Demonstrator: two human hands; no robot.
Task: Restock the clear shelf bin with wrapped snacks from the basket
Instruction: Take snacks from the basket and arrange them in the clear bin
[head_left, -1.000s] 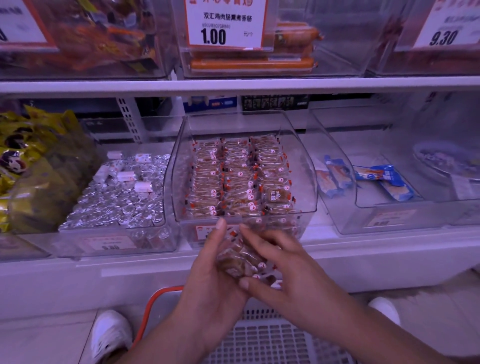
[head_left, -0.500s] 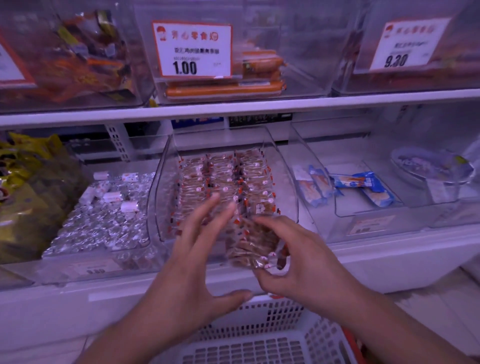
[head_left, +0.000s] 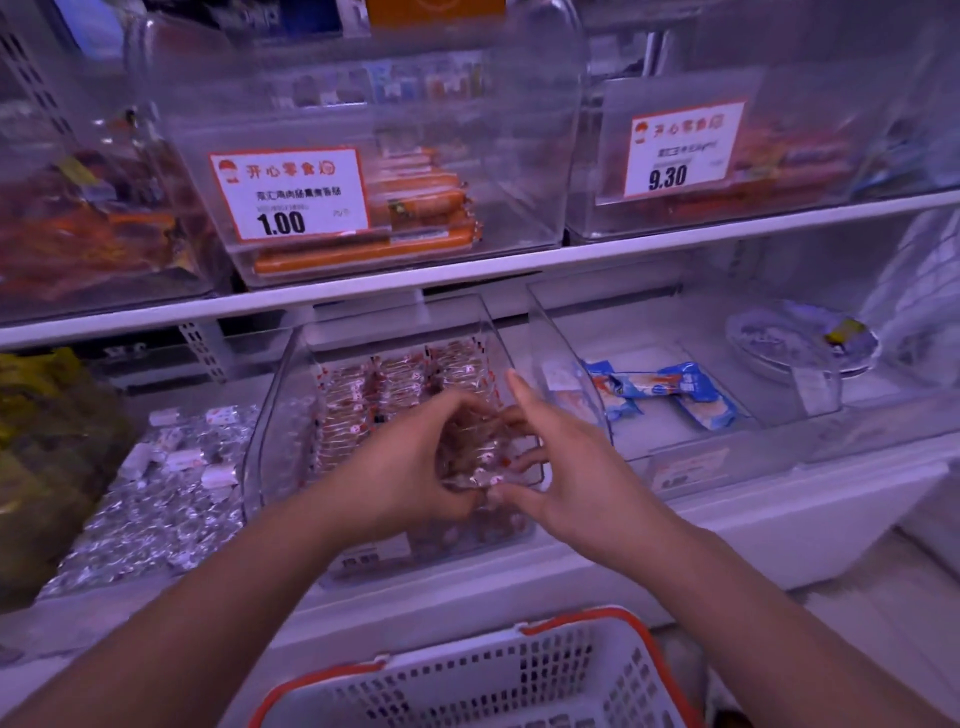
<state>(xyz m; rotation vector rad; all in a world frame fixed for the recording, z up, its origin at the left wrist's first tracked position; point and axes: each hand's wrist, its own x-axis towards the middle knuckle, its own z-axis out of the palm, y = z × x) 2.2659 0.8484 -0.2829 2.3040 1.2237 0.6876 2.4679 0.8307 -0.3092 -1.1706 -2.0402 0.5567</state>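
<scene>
Both hands have moved up from in front of the shelf edge and now sit inside the mouth of the bin, carrying the bundle with them; the view has tilted upward, so the upper shelf bins fill more of the frame.

Left hand: fingers curled over the left and top of the snack bundle, gripping it.
Right hand: thumb and lower fingers pinch the bundle's right side; index finger extended upward, free.
Bundle: clear-wrapped snacks with red-and-white marks, held between the two hands over the front part of the bin, just above the rows of snacks already lying inside. Cannot tell whether it touches them.

Bin: clear, middle of the lower shelf, at its front edge, label on its front face.
Left neighbour: bin of foil-wrapped pieces, some with white wrappers on top. Farther left, yellow bags.
Right neighbour: clear bin with blue packets on its floor.
Upper shelf: bin of orange sausages with price tag reading 1.00; to its right a tag reading 9.30.
Basket: white with orange rim, below the shelf at the bottom edge of the frame, beneath the forearms.
</scene>
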